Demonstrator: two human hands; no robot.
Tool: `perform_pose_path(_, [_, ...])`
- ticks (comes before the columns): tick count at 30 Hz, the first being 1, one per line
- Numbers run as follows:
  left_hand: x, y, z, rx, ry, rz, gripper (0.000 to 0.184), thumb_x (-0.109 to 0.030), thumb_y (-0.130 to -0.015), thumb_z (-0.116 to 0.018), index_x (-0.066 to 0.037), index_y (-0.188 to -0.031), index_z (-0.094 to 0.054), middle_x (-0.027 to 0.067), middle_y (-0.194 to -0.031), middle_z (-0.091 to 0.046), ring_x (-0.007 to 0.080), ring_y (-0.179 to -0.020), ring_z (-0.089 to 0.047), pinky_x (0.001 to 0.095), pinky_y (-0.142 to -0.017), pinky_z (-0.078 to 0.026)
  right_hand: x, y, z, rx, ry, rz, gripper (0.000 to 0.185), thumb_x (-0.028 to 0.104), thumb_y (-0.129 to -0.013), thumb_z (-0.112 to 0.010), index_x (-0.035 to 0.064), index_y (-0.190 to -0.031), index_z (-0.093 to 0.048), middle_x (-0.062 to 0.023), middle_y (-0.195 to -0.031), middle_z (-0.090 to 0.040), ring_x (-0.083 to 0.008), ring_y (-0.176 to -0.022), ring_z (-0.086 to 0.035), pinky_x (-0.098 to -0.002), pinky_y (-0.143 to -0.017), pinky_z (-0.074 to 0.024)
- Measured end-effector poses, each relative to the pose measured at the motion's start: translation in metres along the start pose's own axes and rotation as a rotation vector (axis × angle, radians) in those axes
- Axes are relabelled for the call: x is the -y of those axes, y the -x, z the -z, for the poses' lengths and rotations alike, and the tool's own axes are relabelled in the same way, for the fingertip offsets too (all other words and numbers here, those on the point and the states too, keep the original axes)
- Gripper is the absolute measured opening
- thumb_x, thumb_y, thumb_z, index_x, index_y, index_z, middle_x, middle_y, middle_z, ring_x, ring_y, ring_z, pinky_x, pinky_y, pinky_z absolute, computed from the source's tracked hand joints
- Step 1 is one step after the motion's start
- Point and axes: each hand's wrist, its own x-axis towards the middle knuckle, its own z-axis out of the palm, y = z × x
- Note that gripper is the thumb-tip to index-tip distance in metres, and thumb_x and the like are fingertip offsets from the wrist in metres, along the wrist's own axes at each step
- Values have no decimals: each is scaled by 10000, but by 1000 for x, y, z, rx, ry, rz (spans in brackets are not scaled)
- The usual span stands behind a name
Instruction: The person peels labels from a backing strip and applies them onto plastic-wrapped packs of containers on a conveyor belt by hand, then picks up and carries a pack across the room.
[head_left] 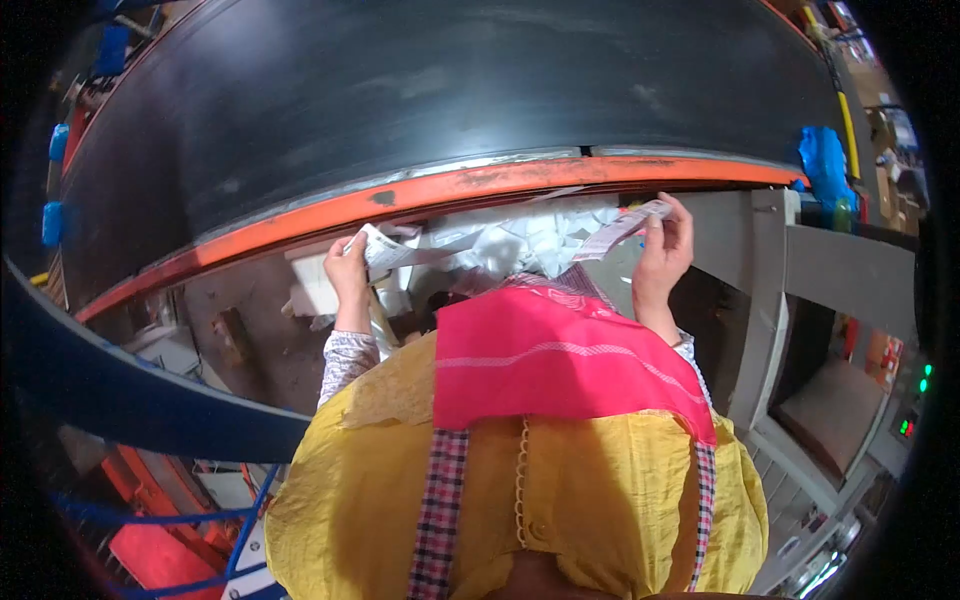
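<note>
My left hand (348,284) pinches the end of a white printed paper strip (388,252), which stretches inward from the fingers. My right hand (663,262) is closed on another printed strip (618,232), tilted, with pinkish print along it. Whether the two strips are parts of one piece I cannot tell. Both hands are just short of the orange edge (400,203) of a black conveyor belt (450,80). Beneath and between them lies a heap of crumpled white plastic (535,238).
A grey metal frame (770,300) stands at the right, with a box bearing green lights (925,378) beyond it. Blue wrapping (825,165) covers the belt's right corner. A dark blue curved bar (150,375) and blue tubes (150,517) are at the left.
</note>
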Motion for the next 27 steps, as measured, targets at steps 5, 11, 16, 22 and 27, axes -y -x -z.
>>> perform_pose_path(5, [8, -31, 1, 128, -58, -4, 222, -183, -827, -659, 19, -916, -675, 21, -762, -635, 79, -618, -517, 232, -533, -406, 14, -3, 4, 0, 218, 8, 236, 91, -781, -578, 32, -1009, -589, -135, -970, -613, -257, -947, -587, -338, -829, -443])
perform_pose_path(11, [74, -83, 14, 238, 101, 80, 293, -197, -858, -636, 65, -990, -625, 84, -926, -638, 150, -797, -594, 287, -719, -486, 0, -3, 11, -137, 228, 74, 192, 93, -787, -587, -2, -952, -614, -110, -839, -644, -206, -824, -624, -298, -763, -469])
perform_pose_path(16, [74, -85, 17, 255, 145, 86, 292, -186, -840, -660, 57, -990, -600, 103, -901, -634, 176, -778, -602, 303, -686, -491, 6, -8, 24, -213, 129, -108, 174, 112, -815, -582, -9, -938, -610, -95, -826, -648, -151, -792, -621, -276, -728, -477])
perform_pose_path(22, [70, -76, 7, 134, 177, 117, 367, -202, -802, -711, 17, -1014, -507, 140, -971, -612, 213, -808, -618, 333, -670, -513, -20, -20, 44, -313, 4, -173, 200, 151, -836, -580, -11, -949, -612, -94, -802, -658, -126, -753, -626, -271, -669, -485])
perform_pose_path(27, [55, -62, 1, 118, 199, 103, 350, -182, -845, -664, 35, -1071, -507, 151, -1004, -605, 227, -880, -614, 355, -709, -514, -41, -26, 55, -368, -6, -198, 198, 146, -835, -577, -6, -956, -611, -90, -804, -659, -124, -735, -622, -272, -667, -487])
